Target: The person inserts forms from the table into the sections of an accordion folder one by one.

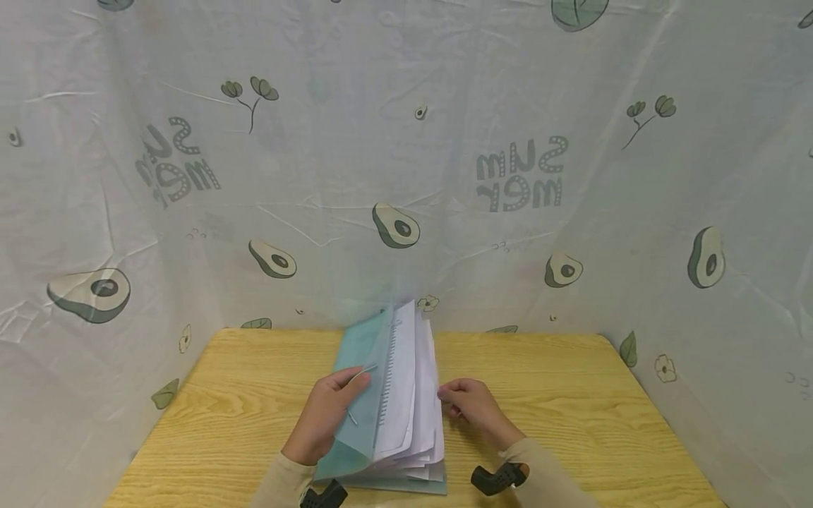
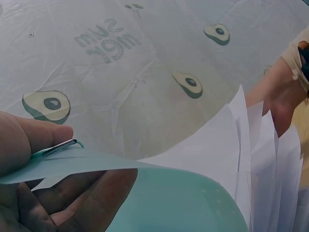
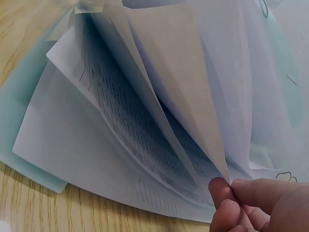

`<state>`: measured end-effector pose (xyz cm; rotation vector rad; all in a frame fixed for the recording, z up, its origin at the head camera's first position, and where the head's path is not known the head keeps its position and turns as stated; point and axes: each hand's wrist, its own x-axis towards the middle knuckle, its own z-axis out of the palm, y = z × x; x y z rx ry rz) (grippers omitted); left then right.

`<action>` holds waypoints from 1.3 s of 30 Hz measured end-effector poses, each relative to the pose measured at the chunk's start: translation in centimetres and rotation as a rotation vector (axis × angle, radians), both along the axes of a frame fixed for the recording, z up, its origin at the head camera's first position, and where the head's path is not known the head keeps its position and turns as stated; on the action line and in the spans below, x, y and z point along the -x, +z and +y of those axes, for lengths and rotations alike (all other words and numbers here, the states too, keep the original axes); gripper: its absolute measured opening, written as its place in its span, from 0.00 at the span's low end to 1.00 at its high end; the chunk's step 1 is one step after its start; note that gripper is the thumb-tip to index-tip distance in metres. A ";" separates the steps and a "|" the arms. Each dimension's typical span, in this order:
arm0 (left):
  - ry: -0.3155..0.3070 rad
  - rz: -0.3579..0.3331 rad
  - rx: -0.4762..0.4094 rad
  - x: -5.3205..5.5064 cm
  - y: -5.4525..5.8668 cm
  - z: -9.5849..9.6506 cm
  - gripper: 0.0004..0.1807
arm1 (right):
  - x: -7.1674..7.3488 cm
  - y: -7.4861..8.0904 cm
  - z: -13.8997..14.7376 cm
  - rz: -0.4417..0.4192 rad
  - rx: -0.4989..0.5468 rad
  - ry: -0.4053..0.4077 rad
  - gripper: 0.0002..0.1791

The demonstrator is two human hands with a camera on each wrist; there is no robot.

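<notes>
A teal folder (image 1: pixel 358 423) lies on the wooden table with its front cover raised and bent to the left. Inside is a stack of white sheets (image 1: pixel 401 395), fanned apart along the right side. My left hand (image 1: pixel 327 411) grips the raised cover, thumb on one face and fingers on the other. By the thumb runs a thin cord with a shiny tip (image 2: pixel 60 148). At the right edge of the stack, my right hand (image 1: pixel 475 408) pinches the edge of a sheet (image 3: pixel 181 63) between thumb and forefinger. Printed lines show on another page (image 3: pixel 130 116).
The yellowish wooden table (image 1: pixel 540 395) extends to both sides of the folder. Behind it and at the sides hangs a pale curtain (image 1: pixel 343 155) printed with avocados and lettering. Black wrist mounts (image 1: pixel 498 480) sit on both sleeves.
</notes>
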<state>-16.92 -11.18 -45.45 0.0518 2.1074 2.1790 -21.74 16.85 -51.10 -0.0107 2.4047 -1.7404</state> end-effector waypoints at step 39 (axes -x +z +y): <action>0.030 0.017 0.054 -0.4 -1.2 1.4 0.22 | -1.8 -1.5 6.0 -0.008 -0.011 -0.093 0.14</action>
